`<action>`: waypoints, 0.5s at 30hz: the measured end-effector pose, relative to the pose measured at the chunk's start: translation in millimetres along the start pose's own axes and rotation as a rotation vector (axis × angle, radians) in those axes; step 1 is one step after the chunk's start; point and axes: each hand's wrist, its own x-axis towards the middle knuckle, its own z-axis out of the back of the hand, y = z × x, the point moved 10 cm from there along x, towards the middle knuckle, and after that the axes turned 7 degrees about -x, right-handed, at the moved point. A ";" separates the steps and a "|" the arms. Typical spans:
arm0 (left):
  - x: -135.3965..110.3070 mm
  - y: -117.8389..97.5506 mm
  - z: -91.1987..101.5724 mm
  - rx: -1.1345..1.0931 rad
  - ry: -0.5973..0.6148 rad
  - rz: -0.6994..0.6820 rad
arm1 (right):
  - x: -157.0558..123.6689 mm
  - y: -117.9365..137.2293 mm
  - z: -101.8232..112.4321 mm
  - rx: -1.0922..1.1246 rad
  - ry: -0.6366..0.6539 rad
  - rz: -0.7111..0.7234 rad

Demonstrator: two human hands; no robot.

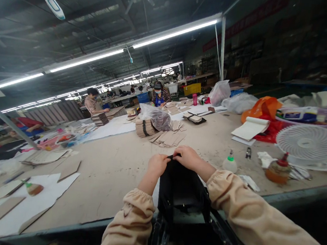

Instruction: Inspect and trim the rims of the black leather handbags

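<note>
A black bag-like piece (184, 184) hangs over the table's front edge, its upper end lying on the tabletop. Its far edge is pinched by my left hand (157, 166), fingers closed. Close beside it, my right hand (188, 157) grips the same edge with thumb and fingers together. Shiny fittings show faintly on the dark lower part, and the inside is too dark to make out. To the right of my hands stands a clear squeeze bottle with a green collar (230, 162).
Beyond my hands lie a bundle of brown pieces (145, 128) and loose strips (169, 138). At right are a white fan (309, 143), an amber glue bottle (278, 168) and a notepad (249, 128). White paper (51, 188) with another bottle (34, 189) lies left. Two co-workers (159, 95) work farther back.
</note>
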 end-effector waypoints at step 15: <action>0.3 -0.7 -1.9 0.058 0.011 0.024 | -1.3 -14.0 -3.8 0.182 0.033 -0.034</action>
